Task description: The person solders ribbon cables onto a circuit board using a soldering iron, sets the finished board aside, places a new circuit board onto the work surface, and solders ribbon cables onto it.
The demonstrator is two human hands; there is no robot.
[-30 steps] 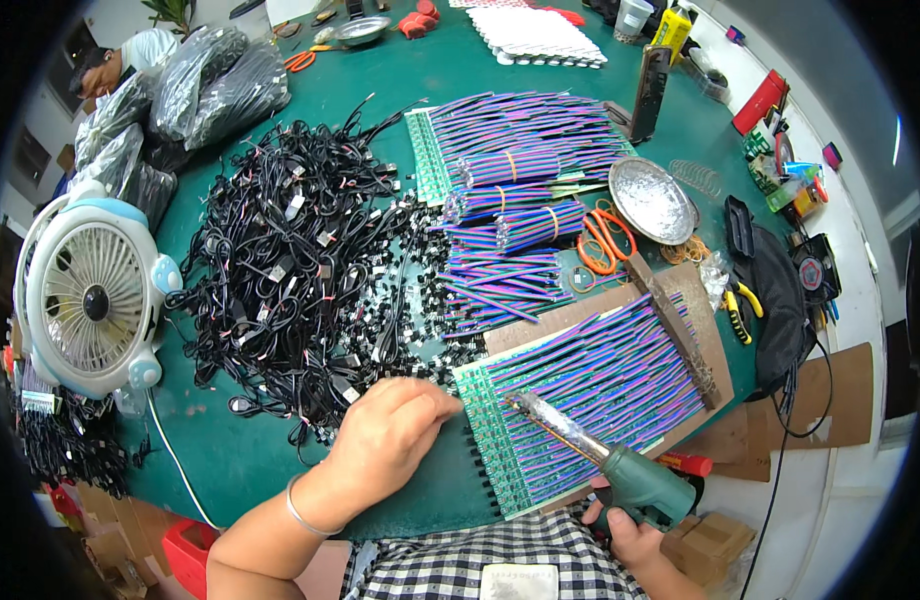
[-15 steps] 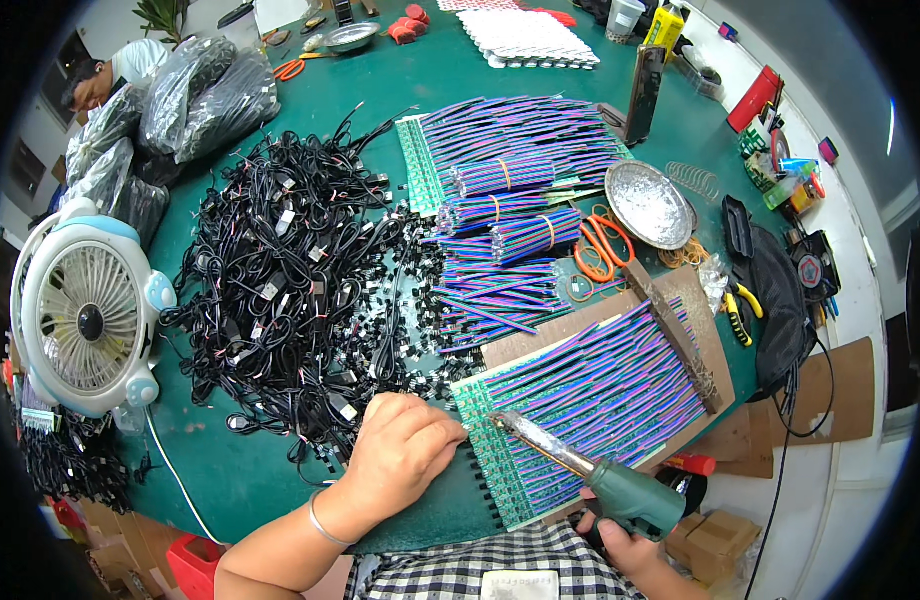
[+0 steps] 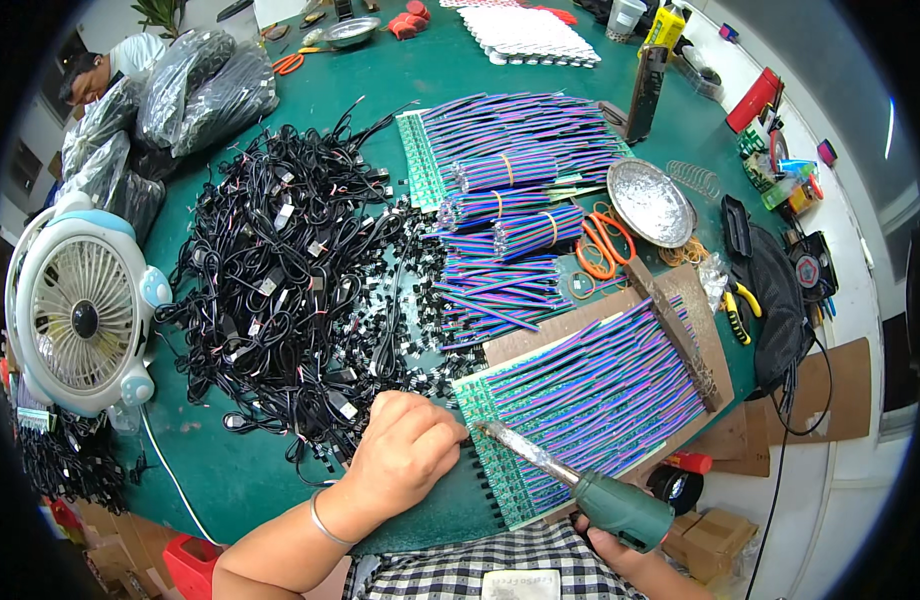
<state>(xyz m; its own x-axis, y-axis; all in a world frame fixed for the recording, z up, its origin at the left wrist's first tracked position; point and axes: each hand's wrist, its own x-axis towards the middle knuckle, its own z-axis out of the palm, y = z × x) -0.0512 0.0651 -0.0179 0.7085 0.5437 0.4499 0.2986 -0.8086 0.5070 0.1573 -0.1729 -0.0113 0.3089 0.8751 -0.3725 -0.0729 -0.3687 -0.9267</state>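
My right hand (image 3: 620,552) grips the green handle of a soldering iron (image 3: 622,508). The iron's metal tip rests at the left edge of a green circuit board panel (image 3: 495,470), with blue, purple and dark wires (image 3: 590,400) running off to the right in rows. Small black connectors line the panel's lower left edge. Beside that edge my left hand (image 3: 405,450) is closed in a pinch, its fingertips close to the iron's tip. Whatever those fingers hold is hidden. A rusty metal bar (image 3: 680,345) lies across the wires' far ends.
Left of the panel spreads a heap of black cables (image 3: 270,270). Bundled wires (image 3: 520,235), orange scissors (image 3: 605,245) and a metal dish (image 3: 650,203) lie beyond. A fan (image 3: 85,315) stands far left, near dark plastic bags (image 3: 190,95). Another person sits at the back left.
The soldering iron has shifted slightly left and down, its tip now nearer the panel's left edge and my left fingertips. My left hand has hardly moved.
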